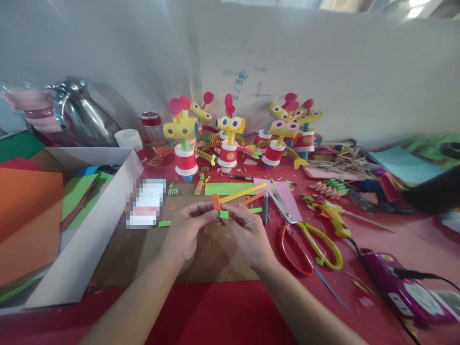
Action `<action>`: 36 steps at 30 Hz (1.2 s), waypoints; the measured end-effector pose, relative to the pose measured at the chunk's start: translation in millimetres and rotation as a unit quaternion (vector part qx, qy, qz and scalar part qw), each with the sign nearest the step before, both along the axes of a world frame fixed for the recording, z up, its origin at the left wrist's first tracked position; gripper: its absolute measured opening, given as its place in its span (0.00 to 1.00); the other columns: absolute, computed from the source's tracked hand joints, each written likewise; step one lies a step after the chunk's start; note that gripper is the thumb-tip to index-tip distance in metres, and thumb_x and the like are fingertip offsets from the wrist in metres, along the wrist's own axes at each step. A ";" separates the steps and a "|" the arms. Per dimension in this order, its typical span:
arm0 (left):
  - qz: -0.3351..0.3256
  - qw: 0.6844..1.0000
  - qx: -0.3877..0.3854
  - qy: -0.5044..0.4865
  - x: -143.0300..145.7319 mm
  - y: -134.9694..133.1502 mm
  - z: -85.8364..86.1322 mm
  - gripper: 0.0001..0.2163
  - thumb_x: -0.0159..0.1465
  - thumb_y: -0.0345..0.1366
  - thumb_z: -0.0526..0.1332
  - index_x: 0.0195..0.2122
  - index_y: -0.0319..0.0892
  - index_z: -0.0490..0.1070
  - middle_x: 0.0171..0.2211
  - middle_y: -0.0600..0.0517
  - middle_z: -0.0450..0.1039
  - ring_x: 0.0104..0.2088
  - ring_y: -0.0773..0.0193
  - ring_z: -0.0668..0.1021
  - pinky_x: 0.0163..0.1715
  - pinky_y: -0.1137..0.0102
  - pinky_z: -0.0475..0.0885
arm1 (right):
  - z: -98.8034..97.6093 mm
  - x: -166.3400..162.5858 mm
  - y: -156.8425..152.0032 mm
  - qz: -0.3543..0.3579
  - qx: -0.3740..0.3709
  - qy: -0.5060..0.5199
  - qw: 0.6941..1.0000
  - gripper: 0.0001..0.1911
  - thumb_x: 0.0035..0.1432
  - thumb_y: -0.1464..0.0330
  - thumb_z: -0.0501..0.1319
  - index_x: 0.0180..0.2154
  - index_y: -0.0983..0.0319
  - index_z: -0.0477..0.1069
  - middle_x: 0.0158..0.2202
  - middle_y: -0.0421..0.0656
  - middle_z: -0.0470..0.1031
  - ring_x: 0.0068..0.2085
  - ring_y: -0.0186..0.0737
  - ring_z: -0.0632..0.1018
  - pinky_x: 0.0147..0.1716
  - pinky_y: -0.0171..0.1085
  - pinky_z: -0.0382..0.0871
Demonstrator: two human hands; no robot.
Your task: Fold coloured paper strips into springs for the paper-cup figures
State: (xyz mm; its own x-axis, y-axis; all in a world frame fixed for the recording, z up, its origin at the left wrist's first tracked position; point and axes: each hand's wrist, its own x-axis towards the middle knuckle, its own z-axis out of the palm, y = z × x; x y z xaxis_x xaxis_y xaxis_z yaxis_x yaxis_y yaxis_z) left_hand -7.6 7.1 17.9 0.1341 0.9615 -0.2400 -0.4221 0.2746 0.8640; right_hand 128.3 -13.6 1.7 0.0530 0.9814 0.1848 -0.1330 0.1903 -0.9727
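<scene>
- Both hands meet over the middle of the surface, each grip closed narrow on the same small piece of folded paper strips, one orange strip and one green strip.
- At the far left, a white box sits on the red surface, with orange paper and green paper lying in it.
- Behind the box stand a shiny metal jug, a white cup and a small jar with a red lid.
- A brown cardboard sheet lies under the hands, with paper scraps scattered on it.
- The left hand pinches the orange strip between thumb and fingers; the strip stands up just above the fingertips.
- The right hand pinches the green strip, touching the left hand's fingertips.
- Just beyond the hands lie a flat green sheet and a long yellow strip.
- Farther back, near the wall, stands a row of paper cup figures with yellow heads, big eyes, red hearts on top and springy paper arms.
- Right of the right hand lie scissors with one red and one yellow handle, blades pointing away.
- A yellow glue gun lies beside the scissors, its cord running to a purple power strip at the lower right.
</scene>
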 end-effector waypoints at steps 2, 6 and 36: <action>0.006 1.000 0.004 -0.003 0.6 -0.1 0.0 0.11 0.45 0.32 0.73 0.31 0.38 0.79 0.29 0.49 0.79 0.31 0.65 0.77 0.37 0.69 0.71 | 0.2 -0.8 -0.8 0.012 0.000 0.008 1.000 0.13 0.53 0.68 0.65 0.42 0.52 0.79 0.34 0.40 0.69 0.37 0.38 0.74 0.42 0.40 0.70; 0.031 0.999 0.010 -0.011 3.3 -1.8 0.8 0.11 0.45 0.32 0.73 0.31 0.39 0.78 0.31 0.51 0.78 0.33 0.66 0.77 0.37 0.70 0.71 | 1.5 -4.1 -2.7 0.025 -0.012 0.031 0.999 0.17 0.51 0.67 0.67 0.45 0.53 0.76 0.40 0.41 0.74 0.40 0.40 0.76 0.43 0.40 0.71; 0.066 0.992 -0.074 -0.076 7.1 -1.9 -3.0 0.09 0.43 0.29 0.73 0.27 0.38 0.79 0.25 0.52 0.79 0.29 0.67 0.78 0.36 0.71 0.71 | 1.0 -4.4 2.6 0.009 -0.037 0.067 0.997 0.03 0.53 0.69 0.65 0.31 0.60 0.73 0.28 0.36 0.74 0.32 0.34 0.75 0.36 0.34 0.68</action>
